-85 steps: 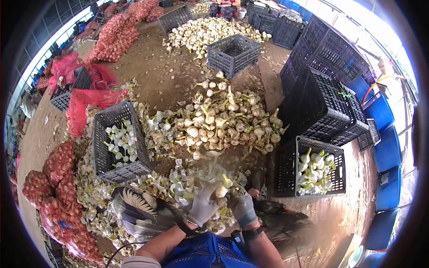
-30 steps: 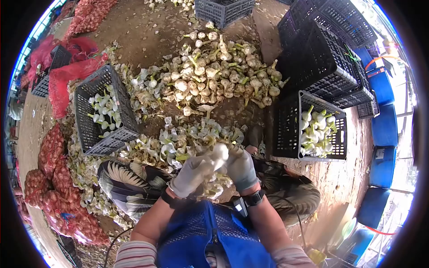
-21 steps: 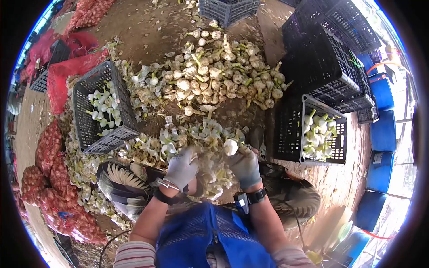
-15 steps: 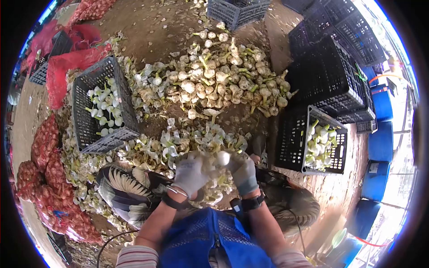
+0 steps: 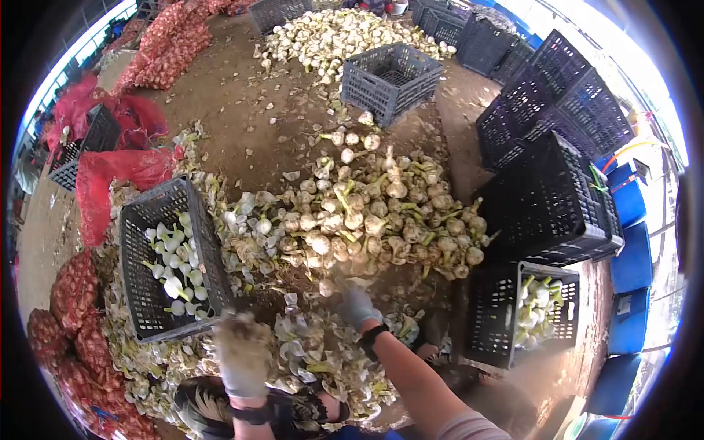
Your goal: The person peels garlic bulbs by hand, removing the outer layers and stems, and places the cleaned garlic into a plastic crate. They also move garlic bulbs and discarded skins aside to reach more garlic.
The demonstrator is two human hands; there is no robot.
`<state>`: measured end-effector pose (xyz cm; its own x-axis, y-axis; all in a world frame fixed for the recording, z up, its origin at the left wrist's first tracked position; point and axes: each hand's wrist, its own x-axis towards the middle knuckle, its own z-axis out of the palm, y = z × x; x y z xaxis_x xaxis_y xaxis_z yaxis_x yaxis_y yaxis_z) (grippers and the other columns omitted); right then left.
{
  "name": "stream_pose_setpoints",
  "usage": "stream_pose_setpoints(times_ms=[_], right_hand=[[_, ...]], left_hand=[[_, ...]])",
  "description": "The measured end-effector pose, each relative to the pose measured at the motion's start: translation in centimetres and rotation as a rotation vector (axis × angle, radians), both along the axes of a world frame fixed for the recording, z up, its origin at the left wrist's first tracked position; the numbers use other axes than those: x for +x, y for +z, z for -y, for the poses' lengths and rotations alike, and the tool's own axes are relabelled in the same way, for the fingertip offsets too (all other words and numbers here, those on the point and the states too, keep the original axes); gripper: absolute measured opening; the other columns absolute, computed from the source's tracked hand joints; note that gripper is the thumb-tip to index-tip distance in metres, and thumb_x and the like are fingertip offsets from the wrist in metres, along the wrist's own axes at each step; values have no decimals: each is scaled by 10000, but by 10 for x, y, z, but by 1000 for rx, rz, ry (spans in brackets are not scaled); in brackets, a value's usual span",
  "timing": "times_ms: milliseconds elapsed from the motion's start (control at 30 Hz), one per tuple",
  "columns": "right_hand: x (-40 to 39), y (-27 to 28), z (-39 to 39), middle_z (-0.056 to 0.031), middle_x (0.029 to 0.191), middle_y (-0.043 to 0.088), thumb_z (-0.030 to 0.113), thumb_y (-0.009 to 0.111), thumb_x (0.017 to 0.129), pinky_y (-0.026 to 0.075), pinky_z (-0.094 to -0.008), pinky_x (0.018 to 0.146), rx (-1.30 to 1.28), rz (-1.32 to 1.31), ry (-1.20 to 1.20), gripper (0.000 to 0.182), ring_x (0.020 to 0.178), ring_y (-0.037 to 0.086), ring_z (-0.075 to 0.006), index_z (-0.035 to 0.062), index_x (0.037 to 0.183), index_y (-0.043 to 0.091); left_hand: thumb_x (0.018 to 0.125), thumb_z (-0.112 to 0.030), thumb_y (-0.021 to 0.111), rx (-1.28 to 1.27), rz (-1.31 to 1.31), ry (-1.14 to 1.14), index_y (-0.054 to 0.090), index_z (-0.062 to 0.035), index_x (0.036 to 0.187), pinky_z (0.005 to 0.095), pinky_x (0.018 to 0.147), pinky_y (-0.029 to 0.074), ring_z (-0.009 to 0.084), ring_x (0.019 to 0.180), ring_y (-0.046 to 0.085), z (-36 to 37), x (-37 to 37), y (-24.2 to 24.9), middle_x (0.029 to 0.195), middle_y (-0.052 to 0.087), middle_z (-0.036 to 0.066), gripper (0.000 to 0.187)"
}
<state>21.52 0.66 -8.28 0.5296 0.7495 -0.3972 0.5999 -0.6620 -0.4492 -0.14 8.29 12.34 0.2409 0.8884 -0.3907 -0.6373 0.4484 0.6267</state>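
My left hand (image 5: 243, 356), in a dirty glove and smeared by motion, is beside the near corner of a dark plastic crate (image 5: 132, 293). Peeled white garlic bulbs (image 5: 174, 287) with short green stems lie inside that crate. My right hand (image 5: 358, 306), also gloved, reaches forward to the near edge of a heap of unpeeled garlic bulbs (image 5: 374, 213). Its blurred fingertips are close to a loose garlic bulb (image 5: 326, 287), and I cannot tell whether they grip one. Loose garlic skins (image 5: 308, 345) cover the ground beneath both hands.
To the right, another black crate (image 5: 491, 315) contains trimmed bulbs, with stacked crates (image 5: 550, 198) behind it. Red net sacks (image 5: 81, 337) lie at far left. Ahead stand a grey crate (image 5: 392, 81) and a second garlic heap (image 5: 352, 37). Blue barrels (image 5: 631, 257) line the right side.
My hands were together around a white bulb; now they are apart, left by the crate, right forward at the heap. Another bulb shows in the left crate. The view has tilted up.
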Motion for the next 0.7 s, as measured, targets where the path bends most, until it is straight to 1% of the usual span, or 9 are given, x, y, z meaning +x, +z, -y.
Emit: stream_pose_setpoints(times_ms=[167,267,433,500,533,567,600,633,700], right_hand=[[-10,-48,-22,-149,1151,636,254,669,817,461,-445,948,-78,233,77,324,1015,644,-352,122,1112,656],[-2,-60,-13,-187,1067,665,306,690,797,495,-471,850,-112,-37,-70,323,976,639,-371,83,1029,656],[-7,-59,39,-199,926,703,242,677,761,532,-440,741,63,-226,-347,255,861,680,-368,58,936,708],[-12,-67,57,-190,857,713,165,676,728,535,-375,693,52,-237,-386,248,793,701,-297,44,941,718],[-15,-81,68,-169,833,716,134,673,723,534,-350,684,79,-227,-340,259,770,697,-248,37,959,718],[-14,-85,77,-148,808,719,103,670,717,532,-325,675,105,-216,-293,274,747,693,-199,31,977,718],[-13,-54,87,-121,837,717,19,626,731,525,-293,683,130,-395,-180,295,791,676,-158,39,1009,722],[-16,-31,92,-121,837,717,19,626,731,525,-293,683,134,-384,-179,295,791,676,-158,39,1009,722],[-25,1,103,-161,923,705,5,561,722,486,-351,813,543,-937,-200,333,870,658,-256,49,1018,705]], left_hand=[[998,-298,530,-63,-140,-457,598,-80,1156,380,825,529,187,777,639,20,17,-30,1014,657,101,278],[964,-241,574,176,-674,-607,530,10,1294,309,782,518,189,919,645,31,23,-43,1054,663,96,416],[976,-213,532,-30,-542,-615,574,2,1257,303,822,511,159,943,630,38,20,-80,1171,627,84,356],[919,-147,584,400,-715,-699,579,-41,1273,328,903,490,206,1041,610,47,8,-112,1208,615,102,369],[822,-90,656,176,-653,-658,555,-79,1301,377,997,451,298,1155,564,51,16,-93,1250,586,138,489],[822,-90,656,181,-643,-655,555,-79,1301,377,997,451,298,1155,564,53,17,-89,1250,586,138,489],[795,-85,679,548,-839,-687,544,-76,1304,395,1022,434,332,1181,544,56,17,-85,1264,573,160,528],[767,-80,702,924,-1025,-696,532,-74,1308,414,1048,417,366,1207,524,59,15,-82,1277,559,182,567],[794,-123,703,1031,-1120,-727,528,-72,1304,417,1030,434,365,1216,522,66,13,-85,1338,525,178,541]])
